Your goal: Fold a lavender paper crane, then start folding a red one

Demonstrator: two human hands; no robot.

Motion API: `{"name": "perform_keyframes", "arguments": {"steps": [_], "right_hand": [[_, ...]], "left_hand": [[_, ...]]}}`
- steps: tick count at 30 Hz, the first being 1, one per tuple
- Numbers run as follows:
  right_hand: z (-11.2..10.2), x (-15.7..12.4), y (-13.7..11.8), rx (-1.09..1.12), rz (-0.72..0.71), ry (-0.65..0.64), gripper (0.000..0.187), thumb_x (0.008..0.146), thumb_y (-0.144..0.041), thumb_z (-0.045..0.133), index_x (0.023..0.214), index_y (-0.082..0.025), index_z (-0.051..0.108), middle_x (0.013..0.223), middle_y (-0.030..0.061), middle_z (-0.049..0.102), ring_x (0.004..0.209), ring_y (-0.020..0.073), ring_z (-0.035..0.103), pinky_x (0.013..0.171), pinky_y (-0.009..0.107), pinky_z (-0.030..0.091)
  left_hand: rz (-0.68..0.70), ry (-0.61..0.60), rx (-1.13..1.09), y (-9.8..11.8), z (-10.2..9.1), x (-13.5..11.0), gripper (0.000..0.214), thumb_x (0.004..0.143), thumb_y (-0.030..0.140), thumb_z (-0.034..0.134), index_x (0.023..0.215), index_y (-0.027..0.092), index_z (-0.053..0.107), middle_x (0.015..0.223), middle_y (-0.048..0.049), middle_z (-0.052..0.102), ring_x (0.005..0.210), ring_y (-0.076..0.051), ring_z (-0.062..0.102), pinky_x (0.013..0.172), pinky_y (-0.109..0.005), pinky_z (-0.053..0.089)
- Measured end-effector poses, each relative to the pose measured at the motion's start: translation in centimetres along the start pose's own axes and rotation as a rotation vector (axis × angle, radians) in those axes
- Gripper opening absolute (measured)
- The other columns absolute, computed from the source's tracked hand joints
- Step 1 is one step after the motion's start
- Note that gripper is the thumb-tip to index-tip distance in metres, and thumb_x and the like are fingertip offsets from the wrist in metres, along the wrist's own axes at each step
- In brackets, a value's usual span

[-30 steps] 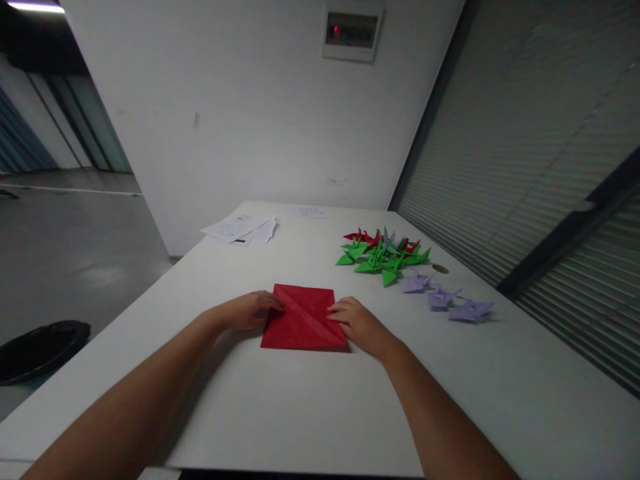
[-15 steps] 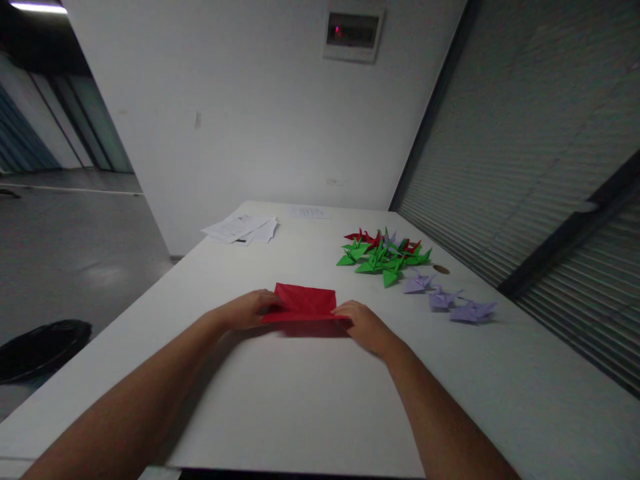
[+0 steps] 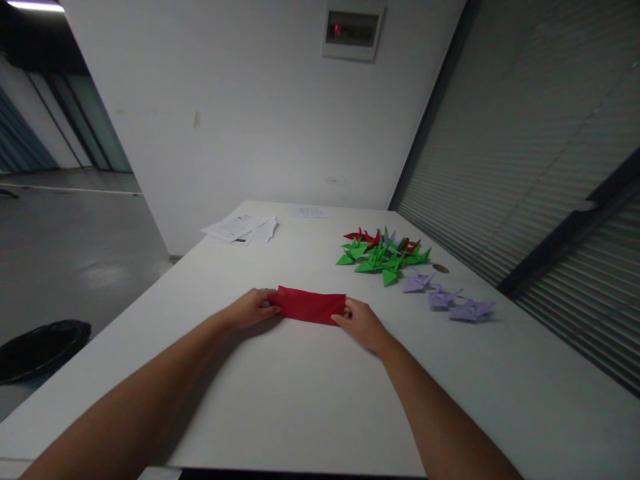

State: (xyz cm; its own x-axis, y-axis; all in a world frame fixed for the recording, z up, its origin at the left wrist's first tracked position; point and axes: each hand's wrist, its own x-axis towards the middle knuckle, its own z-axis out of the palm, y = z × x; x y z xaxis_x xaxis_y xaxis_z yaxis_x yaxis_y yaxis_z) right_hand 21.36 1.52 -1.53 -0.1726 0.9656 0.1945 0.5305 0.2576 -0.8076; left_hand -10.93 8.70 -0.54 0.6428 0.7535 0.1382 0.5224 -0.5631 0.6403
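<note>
A sheet of red paper (image 3: 310, 307), folded into a long rectangle, is held at the middle of the white table (image 3: 300, 400). My left hand (image 3: 254, 308) pinches its left end, thumb in front and fingers behind. At the opposite end, my right hand (image 3: 361, 323) grips the paper between thumb and fingers. Folded green paper cranes (image 3: 380, 260) lie in a pile beyond my right hand, with some red cranes (image 3: 367, 237) at the back. Several light purple cranes (image 3: 471, 310) sit in a slanting row nearer to me.
Printed sheets (image 3: 240, 228) lie at the table's far left, and another sheet (image 3: 309, 212) is by the wall. A brown round object (image 3: 441, 269) is beside the cranes. A bin with a black liner (image 3: 45, 350) stands left of the table. Blinds (image 3: 525, 167) flank the right side.
The red paper was partly opened, with a back flap and a front edge lifted; now its near part is folded up against the back into a narrow strip. Both hands still hold its ends.
</note>
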Motion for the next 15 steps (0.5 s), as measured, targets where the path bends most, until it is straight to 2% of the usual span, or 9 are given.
{"name": "perform_keyframes", "arguments": {"steps": [4, 7, 11, 15], "right_hand": [[0.2, 0.0, 0.1, 0.102, 0.020, -0.007, 0.025, 0.083, -0.022, 0.068, 0.107, -0.016, 0.065, 0.100, 0.0088, 0.077, 0.086, 0.0213, 0.072, 0.076, 0.034, 0.056], [0.3, 0.1, 0.5, 0.056, 0.039, 0.015, 0.030, 0.082, -0.021, 0.069, 0.112, -0.017, 0.063, 0.098, 0.0079, 0.077, 0.083, 0.0204, 0.071, 0.075, 0.033, 0.055], [0.4, 0.3, 1.1, -0.032, 0.081, 0.045, 0.040, 0.082, -0.021, 0.071, 0.120, -0.017, 0.060, 0.090, 0.0052, 0.077, 0.076, 0.0185, 0.069, 0.070, 0.030, 0.053], [0.5, 0.5, 1.1, -0.144, 0.154, 0.091, 0.058, 0.081, -0.020, 0.073, 0.135, -0.013, 0.053, 0.075, 0.0005, 0.072, 0.067, 0.0158, 0.064, 0.065, 0.026, 0.048]], "left_hand": [[-0.032, 0.057, -0.102, -0.3, 0.8, 0.2, 0.039, 0.086, 0.029, 0.061, 0.124, 0.019, 0.059, 0.108, -0.0075, 0.075, 0.091, -0.020, 0.070, 0.080, -0.032, 0.055], [-0.077, 0.107, -0.089, -0.4, 1.1, 0.3, 0.056, 0.084, 0.028, 0.062, 0.137, 0.020, 0.046, 0.102, -0.0065, 0.075, 0.082, -0.019, 0.070, 0.073, -0.030, 0.054], [-0.147, 0.121, -0.060, -0.4, 1.2, 0.4, 0.076, 0.083, 0.028, 0.062, 0.150, 0.018, 0.027, 0.086, -0.0031, 0.074, 0.073, -0.019, 0.068, 0.067, -0.030, 0.050], [-0.209, 0.144, -0.041, -0.1, 1.2, 0.6, 0.088, 0.081, 0.029, 0.065, 0.155, 0.017, 0.019, 0.087, -0.0038, 0.074, 0.076, -0.021, 0.069, 0.069, -0.030, 0.049]]}}
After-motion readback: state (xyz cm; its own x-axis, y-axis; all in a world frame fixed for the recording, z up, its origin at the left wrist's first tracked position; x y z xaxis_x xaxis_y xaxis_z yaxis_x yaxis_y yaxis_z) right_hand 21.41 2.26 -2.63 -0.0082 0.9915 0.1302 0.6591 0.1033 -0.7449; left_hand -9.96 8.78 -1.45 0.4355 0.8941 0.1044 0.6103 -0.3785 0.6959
